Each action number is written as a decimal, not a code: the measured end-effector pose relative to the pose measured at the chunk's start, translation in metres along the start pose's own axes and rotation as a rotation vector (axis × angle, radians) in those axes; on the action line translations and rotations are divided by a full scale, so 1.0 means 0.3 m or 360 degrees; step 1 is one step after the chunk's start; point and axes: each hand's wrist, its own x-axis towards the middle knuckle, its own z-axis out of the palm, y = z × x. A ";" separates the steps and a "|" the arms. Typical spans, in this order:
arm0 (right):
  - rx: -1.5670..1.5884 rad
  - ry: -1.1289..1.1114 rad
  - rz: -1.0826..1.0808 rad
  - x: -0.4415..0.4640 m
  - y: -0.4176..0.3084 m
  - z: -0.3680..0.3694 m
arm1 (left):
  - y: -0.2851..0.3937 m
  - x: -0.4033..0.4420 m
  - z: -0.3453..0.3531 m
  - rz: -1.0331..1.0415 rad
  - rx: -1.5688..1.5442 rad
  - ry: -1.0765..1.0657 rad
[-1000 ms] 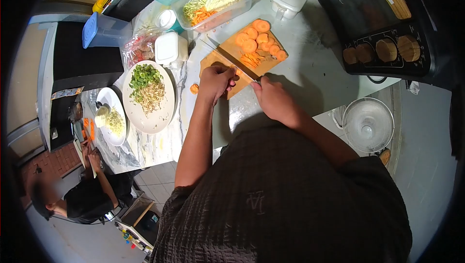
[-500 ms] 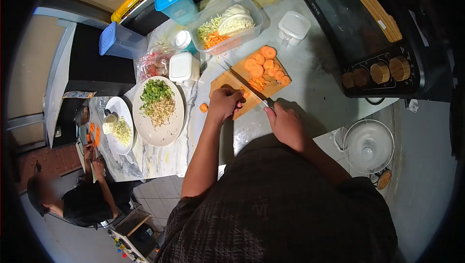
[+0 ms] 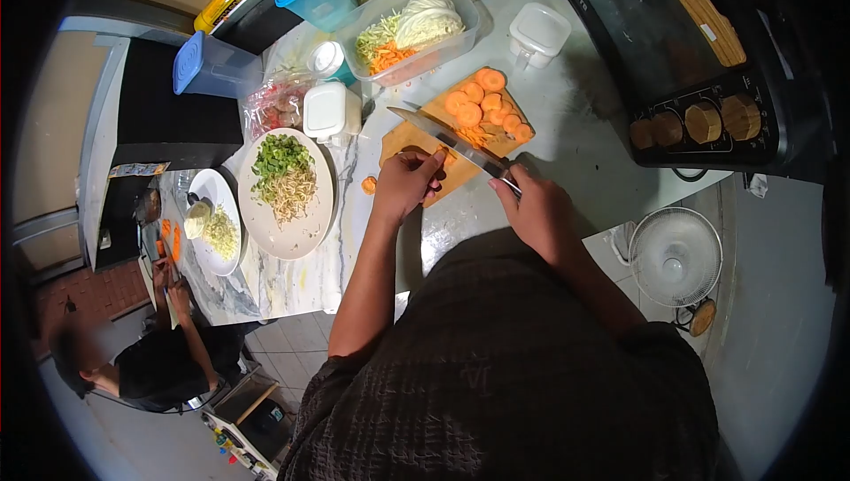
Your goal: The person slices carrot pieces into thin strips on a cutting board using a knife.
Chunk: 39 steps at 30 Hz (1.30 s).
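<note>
My right hand is closed round the handle of a kitchen knife. Its blade reaches left across the wooden cutting board, its broad side turned partly up. My left hand is curled at the board's near side, fingertips pinched on a piece of carrot just below the blade; most of that piece is hidden. Beyond the knife lie several round carrot slices and a small heap of carrot strips. A carrot end rests on the counter left of my left hand.
A plastic container of shredded vegetables stands behind the board. Left are a plate of chopped greens and sprouts and a white-lidded tub. An oven borders the right. Another person cuts carrot at far left.
The knife has lifted and rolled, so more of its blade's side shows. My right hand has shifted slightly right. My left hand stays on the carrot. The whole view has tilted a little.
</note>
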 end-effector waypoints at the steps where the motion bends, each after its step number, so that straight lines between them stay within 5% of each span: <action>1: 0.0059 0.0034 -0.0029 0.002 0.004 0.006 | 0.008 -0.002 0.003 -0.0001 -0.0002 -0.0003; 6: 0.0150 0.0033 -0.0051 0.011 0.012 0.021 | 0.006 0.002 0.010 0.0005 0.0026 -0.0002; 11: 0.0438 -0.0377 0.0390 -0.011 -0.020 0.007 | -0.017 -0.007 0.008 -0.0017 -0.0041 0.0014; 39: 0.0199 -0.0682 0.0434 0.019 -0.083 -0.010 | 0.007 0.023 0.020 -0.0113 -0.0044 0.0071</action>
